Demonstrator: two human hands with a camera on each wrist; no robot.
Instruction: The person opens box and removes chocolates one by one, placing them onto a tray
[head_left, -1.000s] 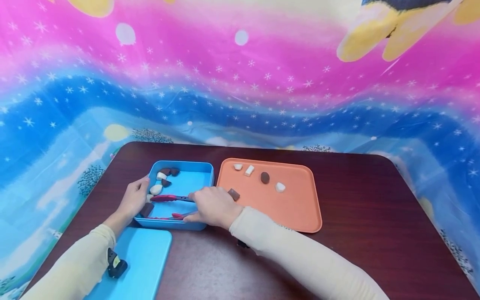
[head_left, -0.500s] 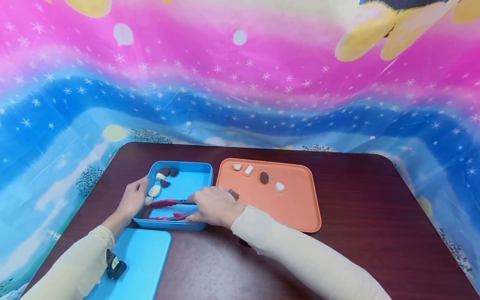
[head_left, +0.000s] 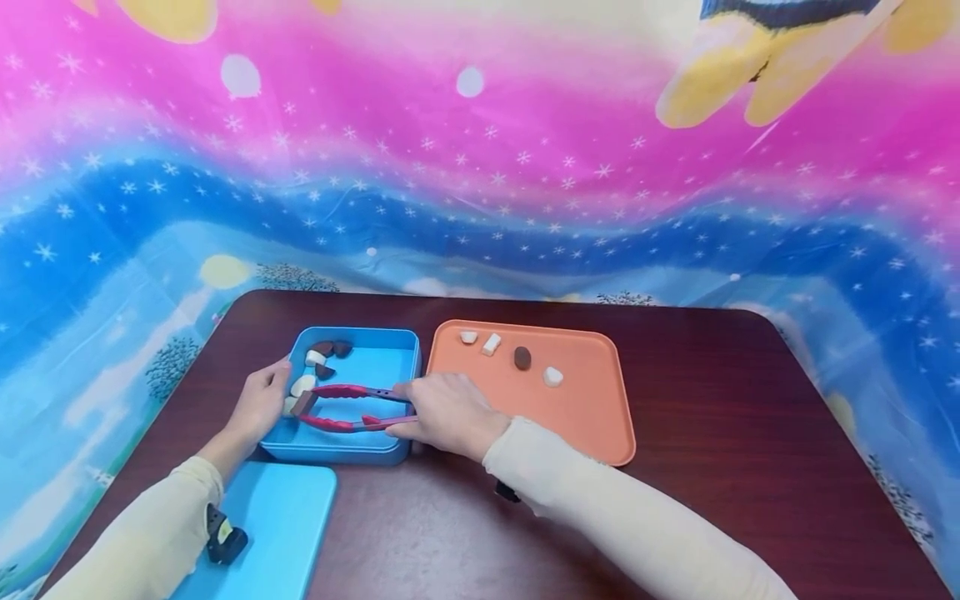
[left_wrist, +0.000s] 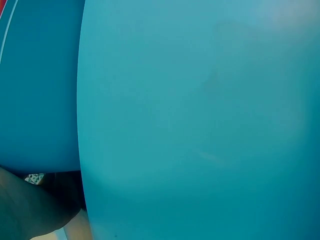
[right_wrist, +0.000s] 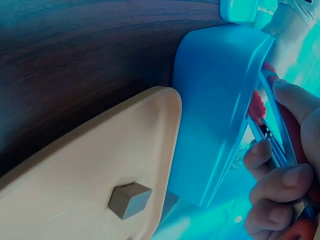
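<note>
My right hand (head_left: 453,414) grips red-tipped tongs (head_left: 341,391) over the blue box (head_left: 375,450). At the tongs' tips is a brown block (head_left: 303,403), near the box's left side. My left hand (head_left: 258,406) holds the box at its left wall, its fingertips mostly hidden. Inside, along that wall, lie several brown and white pieces, among them a rounded white piece (head_left: 303,385) and a dark brown piece (head_left: 342,349). The right wrist view shows my thumb and curled fingers (right_wrist: 285,177) round the tongs' handles.
An orange tray (head_left: 577,425) stands right of the box, bearing a brown oval piece (head_left: 522,358), a white piece (head_left: 552,377) and others. A brown block (right_wrist: 130,200) on it shows in the right wrist view. The light blue lid (head_left: 292,517) lies in front.
The tongs have taken hold of the brown block in the box's near left corner and raised it away from there. My left hand stays at the box's wall.
</note>
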